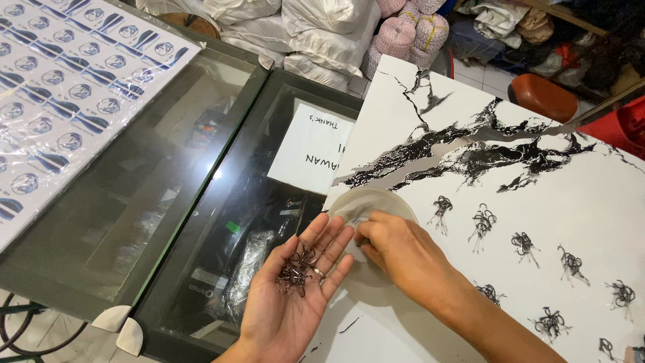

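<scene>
On the marbled tabletop (591,202), hook bundles (524,245) lie right; left hand (295,289) cups loose hooks (297,265) with released grip, right hand (396,249) pinching inside the clear dish (373,202).

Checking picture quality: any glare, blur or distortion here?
Head view: glare spot on the glass counter; reflections veil what lies under it; the hooks in the left hand are sharp; the right hand is slightly soft; edges bow a little.

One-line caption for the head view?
Left hand cups dark fish hooks palm-up; right hand reaches into a clear plastic dish on a marble-patterned board.
</scene>
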